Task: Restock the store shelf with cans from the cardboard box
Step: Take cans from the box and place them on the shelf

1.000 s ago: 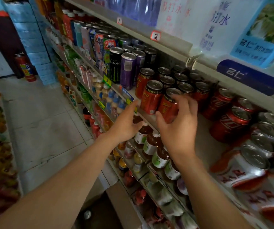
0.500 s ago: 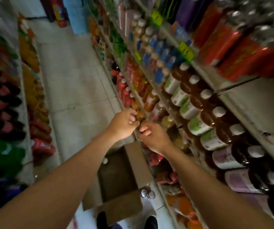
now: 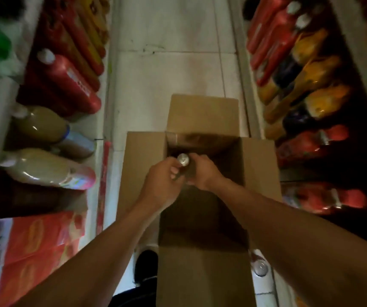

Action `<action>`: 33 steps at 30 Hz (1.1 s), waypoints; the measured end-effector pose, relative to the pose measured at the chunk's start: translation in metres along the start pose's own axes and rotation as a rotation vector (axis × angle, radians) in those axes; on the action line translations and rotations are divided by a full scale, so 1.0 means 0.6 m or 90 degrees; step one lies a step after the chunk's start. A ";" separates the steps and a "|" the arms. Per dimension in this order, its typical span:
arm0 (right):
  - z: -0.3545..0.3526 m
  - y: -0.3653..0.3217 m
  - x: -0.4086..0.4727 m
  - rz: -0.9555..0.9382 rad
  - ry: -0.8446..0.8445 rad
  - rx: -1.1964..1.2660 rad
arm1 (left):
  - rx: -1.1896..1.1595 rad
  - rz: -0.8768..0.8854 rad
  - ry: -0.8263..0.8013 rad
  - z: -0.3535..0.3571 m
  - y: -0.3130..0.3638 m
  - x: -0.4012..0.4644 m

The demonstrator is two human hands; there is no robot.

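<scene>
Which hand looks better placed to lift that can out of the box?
Probably the left hand: its fingers curl round the can just under the silver top, over the open cardboard box. The right hand sits close beside it, but whether it grips the same can is too dark to tell.

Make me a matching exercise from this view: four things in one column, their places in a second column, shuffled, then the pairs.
Things:
1. can
2. cardboard box
3. red bottles
4. black shoe

Places:
A. on the left shelf
B. on the floor by the box's near left corner
C. between the two hands, over the box
D. open on the aisle floor

Pairs: 1-C, 2-D, 3-A, 4-B
</scene>
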State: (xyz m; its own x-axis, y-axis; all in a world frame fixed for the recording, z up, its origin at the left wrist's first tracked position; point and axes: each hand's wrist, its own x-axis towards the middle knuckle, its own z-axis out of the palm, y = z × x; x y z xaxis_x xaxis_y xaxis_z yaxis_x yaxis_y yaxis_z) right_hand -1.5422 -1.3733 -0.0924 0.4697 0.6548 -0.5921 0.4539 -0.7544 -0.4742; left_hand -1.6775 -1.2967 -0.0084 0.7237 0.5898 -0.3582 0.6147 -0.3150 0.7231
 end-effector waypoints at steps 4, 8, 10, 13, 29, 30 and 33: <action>0.104 0.057 0.169 -0.007 0.007 -0.013 | -0.065 0.058 0.042 0.049 -0.057 0.042; 0.178 0.095 0.243 -0.021 0.057 0.023 | -0.043 0.091 -0.056 0.055 -0.088 0.059; 0.192 0.094 0.251 -0.008 0.105 0.091 | -0.055 0.067 -0.018 0.048 -0.106 0.067; 0.170 0.088 0.213 -0.011 0.163 0.131 | -0.084 0.036 -0.002 0.051 -0.110 0.062; -0.525 -0.228 -0.530 -0.088 0.183 0.599 | -0.164 0.234 -0.071 -0.268 0.443 -0.167; -0.567 -0.259 -0.576 -0.085 0.199 0.591 | -0.165 0.244 -0.095 -0.304 0.495 -0.190; -0.681 -0.342 -0.713 -0.095 0.250 0.579 | -0.219 0.244 -0.199 -0.401 0.637 -0.253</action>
State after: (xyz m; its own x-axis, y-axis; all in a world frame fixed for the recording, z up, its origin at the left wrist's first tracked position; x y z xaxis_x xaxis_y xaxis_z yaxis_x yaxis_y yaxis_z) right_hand -1.5271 -1.4795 0.5244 0.7468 0.5900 -0.3069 -0.1462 -0.3045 -0.9412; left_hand -1.6276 -1.3275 0.4645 0.9635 0.2195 -0.1533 0.1929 -0.1722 0.9660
